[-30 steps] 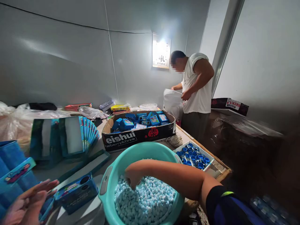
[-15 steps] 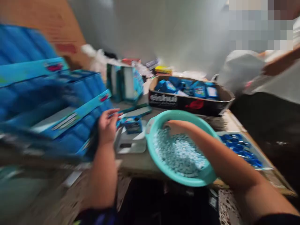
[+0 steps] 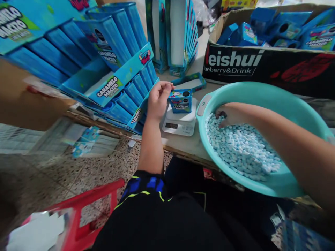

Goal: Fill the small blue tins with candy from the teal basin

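My left hand point(image 3: 159, 99) has its thumb and fingers pinched together at the upper left corner of a small blue candy box point(image 3: 181, 106). That box stands on a white kitchen scale point(image 3: 179, 128), whose display is too dark to read. My right hand point(image 3: 231, 113) reaches into a turquoise basin point(image 3: 261, 87) at its left side. Its fingers are curled in among many small pale blue and white candies point(image 3: 243, 150), and the fingertips are partly hidden there.
Stacked display trays of blue candy boxes point(image 3: 117, 87) stand at the left. A black cardboard box point(image 3: 232, 66) with more blue boxes is behind the basin. Upright blue trays point(image 3: 179, 38) stand beyond the scale. A red plastic chair or stool point(image 3: 75, 223) is on the floor, lower left.
The view has tilted down and turned right, bringing the table closer. My left hand stays by the candy box on the scale. My right hand remains in the basin among the candies.
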The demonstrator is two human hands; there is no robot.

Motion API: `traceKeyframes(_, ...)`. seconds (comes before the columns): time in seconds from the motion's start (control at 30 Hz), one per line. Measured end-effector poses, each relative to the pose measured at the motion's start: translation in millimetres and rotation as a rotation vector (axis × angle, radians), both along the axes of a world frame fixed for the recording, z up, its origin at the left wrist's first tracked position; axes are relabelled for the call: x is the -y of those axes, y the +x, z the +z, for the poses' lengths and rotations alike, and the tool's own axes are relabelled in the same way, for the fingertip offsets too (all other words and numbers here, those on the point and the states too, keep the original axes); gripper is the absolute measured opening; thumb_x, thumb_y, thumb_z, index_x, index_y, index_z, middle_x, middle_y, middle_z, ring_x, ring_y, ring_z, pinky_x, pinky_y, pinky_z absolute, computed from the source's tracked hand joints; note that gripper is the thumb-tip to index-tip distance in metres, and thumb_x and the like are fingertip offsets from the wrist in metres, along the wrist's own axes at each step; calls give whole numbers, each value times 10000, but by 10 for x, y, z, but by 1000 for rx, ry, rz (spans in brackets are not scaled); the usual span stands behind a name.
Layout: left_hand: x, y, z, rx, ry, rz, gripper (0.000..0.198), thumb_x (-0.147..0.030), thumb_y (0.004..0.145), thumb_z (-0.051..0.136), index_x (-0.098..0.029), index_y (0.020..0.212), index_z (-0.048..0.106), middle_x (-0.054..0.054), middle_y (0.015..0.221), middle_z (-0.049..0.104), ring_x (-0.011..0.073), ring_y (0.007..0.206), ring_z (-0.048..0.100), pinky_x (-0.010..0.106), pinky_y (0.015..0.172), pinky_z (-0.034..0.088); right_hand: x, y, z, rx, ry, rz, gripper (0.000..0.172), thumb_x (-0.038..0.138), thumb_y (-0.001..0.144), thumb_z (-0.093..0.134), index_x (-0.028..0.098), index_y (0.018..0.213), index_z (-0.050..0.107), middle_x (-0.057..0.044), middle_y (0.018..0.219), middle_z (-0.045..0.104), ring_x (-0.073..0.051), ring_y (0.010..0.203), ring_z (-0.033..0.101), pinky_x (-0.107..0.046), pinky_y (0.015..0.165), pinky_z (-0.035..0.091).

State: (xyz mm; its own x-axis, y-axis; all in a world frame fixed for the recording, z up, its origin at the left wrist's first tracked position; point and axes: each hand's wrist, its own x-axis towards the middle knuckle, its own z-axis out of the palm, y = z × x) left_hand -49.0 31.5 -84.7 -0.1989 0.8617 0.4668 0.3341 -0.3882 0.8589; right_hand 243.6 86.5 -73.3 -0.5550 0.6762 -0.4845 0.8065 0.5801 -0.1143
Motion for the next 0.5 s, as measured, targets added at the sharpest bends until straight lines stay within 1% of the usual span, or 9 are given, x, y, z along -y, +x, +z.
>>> traceKeyframes(0.1, 21, 23, 22, -20, 32, 8, 436, -683, 967, 613, -255, 1005, 684, 53, 1055, 740, 207, 1057, 706, 364, 975, 547, 9, -17, 24, 24, -11, -54, 477, 322, 810, 926, 197, 1245, 774, -107, 1088, 766, -255, 949, 709, -316, 747, 455)
traceKeyframes(0.17, 25, 33, 22, -39, 59, 30, 431, -679, 969, 612, -256, 1007, 686, 56, 1069, 738, 204, 1044, 701, 363, 971, 544, 5, -22, 42, 38, -15, -79, 437, 331, 808, 925, 187, 1201, 797, -98, 1039, 772, -241, 906, 707, -312, 717, 433)
traceKeyframes(0.27, -5, 24, -17, -71, 55, 70, 426, -672, 965, 621, -254, 1001, 694, 53, 1043, 737, 197, 1023, 690, 350, 958, 540, -20, 2, 74, 29, -33, -115, 372, 336, 792, 931, 179, 1112, 823, -78, 951, 778, -213, 835, 703, -300, 699, 410)
traceKeyframes(0.37, -66, -3, -74, -80, 25, 111, 425, -670, 934, 668, -247, 954, 705, 44, 981, 738, 189, 961, 684, 332, 910, 545, -53, 59, 99, -15, -99, -167, 366, 326, 826, 899, 143, 1129, 808, -65, 851, 773, -150, 696, 679, -279, 683, 400)
traceKeyframes(0.43, -94, -16, -92, -74, 14, 118, 431, -669, 927, 676, -239, 931, 707, 44, 967, 743, 190, 950, 687, 328, 900, 546, -69, 92, 98, -48, -134, -191, 372, 325, 854, 870, 115, 1151, 794, -65, 847, 774, -104, 619, 648, -265, 673, 393)
traceKeyframes(0.5, -98, -18, -85, -84, 2, 97, 441, -667, 951, 641, -233, 920, 709, 50, 970, 751, 196, 968, 693, 331, 909, 546, -79, 109, 79, -70, -127, -179, 386, 334, 855, 863, 97, 1152, 791, -72, 873, 777, -76, 598, 625, -257, 670, 382)
